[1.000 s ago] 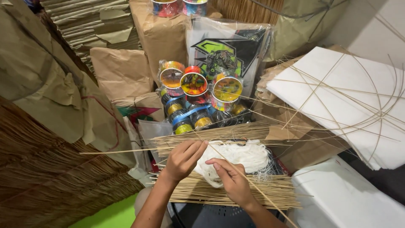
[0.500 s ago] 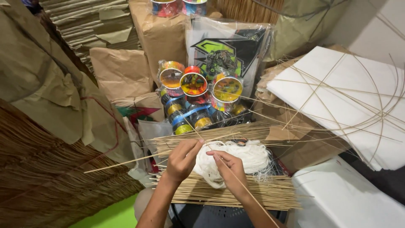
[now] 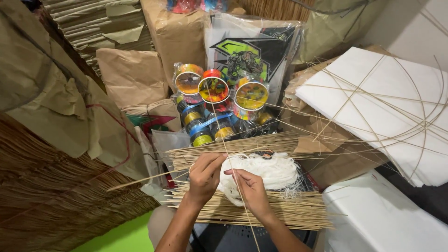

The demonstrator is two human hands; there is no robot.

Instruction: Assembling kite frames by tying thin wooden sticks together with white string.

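Crowding in from the left, a slope of dried thatch [image 3: 51,196] and crumpled brown paper bags [image 3: 70,107] leave only a narrow pocket of room at the centre, and the left hand [image 3: 204,175] works there, its fingers pinched shut on a thin bamboo stick [image 3: 140,179] that juts out leftward. Just beside it, the right hand [image 3: 251,189] is closed on a second thin stick [image 3: 235,182] (it crosses the first nearly upright), both over a tangle of white string [image 3: 275,170] lying between bundles of sticks [image 3: 289,212]. Behind stand colourful thread spools [image 3: 217,88]. Rightward, white paper kites [image 3: 382,107] with bowed stick frames hem that edge.
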